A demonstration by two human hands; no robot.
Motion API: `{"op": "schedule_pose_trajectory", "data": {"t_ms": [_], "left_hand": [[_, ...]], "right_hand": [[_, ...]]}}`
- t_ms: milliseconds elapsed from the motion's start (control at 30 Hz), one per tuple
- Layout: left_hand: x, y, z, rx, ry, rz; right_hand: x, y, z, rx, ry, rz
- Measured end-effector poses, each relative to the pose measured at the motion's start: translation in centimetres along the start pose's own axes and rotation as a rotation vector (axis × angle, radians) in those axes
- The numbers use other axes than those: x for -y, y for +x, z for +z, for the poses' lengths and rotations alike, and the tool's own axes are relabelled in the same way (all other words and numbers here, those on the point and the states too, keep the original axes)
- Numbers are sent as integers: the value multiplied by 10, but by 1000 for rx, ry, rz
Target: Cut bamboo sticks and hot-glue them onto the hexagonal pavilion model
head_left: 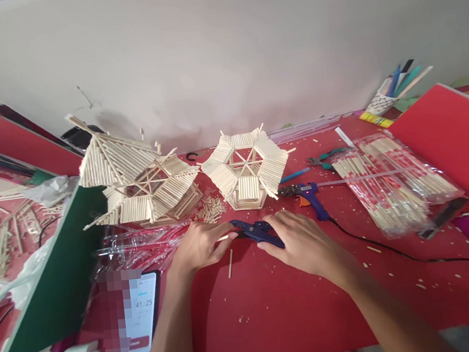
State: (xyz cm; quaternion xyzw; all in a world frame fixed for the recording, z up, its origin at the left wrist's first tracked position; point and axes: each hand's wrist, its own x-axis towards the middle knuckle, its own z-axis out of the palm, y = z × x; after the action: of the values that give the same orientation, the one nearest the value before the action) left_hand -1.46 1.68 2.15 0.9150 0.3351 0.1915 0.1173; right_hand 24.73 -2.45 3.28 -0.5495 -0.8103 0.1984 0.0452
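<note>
My left hand (200,246) pinches a short wooden stick (224,237), its end close to the jaws of a blue hand cutter (260,231). Around the cutter's handles my right hand (301,241) is closed. Another cut piece of stick (230,263) lies on the red table (273,316) just below. Behind the hands stands a six-sided wooden stick model (246,186) with slatted roof panels. To its left is a bigger pavilion model (153,189) with a peaked roof. A heap of short stick pieces (210,208) lies between the two models.
A blue glue gun (312,199) lies right of the six-sided model, its cord trailing right. Beyond are pliers (326,158) and bagged chopsticks (385,189). At the left are crumpled plastic wrappers (141,246), a phone (143,323) and a green divider (58,281).
</note>
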Motion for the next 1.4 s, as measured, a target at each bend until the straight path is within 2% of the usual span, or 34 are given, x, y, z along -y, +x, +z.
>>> {"op": "schedule_pose_trajectory", "data": {"t_ms": [100,233,300,533,800,1400], "left_hand": [[0,-2,1,-52,-1,-94],[0,-3,1,-199,-72,-398],[0,-4,-2,-236,-121,-487],[-10,-1,-5,-79,-347,-366],[-12,2,6,-151,-309,-331],[-11,0,4,-218,-296,-317]], "right_hand": [[0,1,-1,26,40,11],[-8,2,-8,62,208,22],[-14,1,-14,109,320,13],[-26,-4,-30,204,559,43],[-21,-2,-30,269,607,-10],[-20,-2,-31,224,647,-3]]}}
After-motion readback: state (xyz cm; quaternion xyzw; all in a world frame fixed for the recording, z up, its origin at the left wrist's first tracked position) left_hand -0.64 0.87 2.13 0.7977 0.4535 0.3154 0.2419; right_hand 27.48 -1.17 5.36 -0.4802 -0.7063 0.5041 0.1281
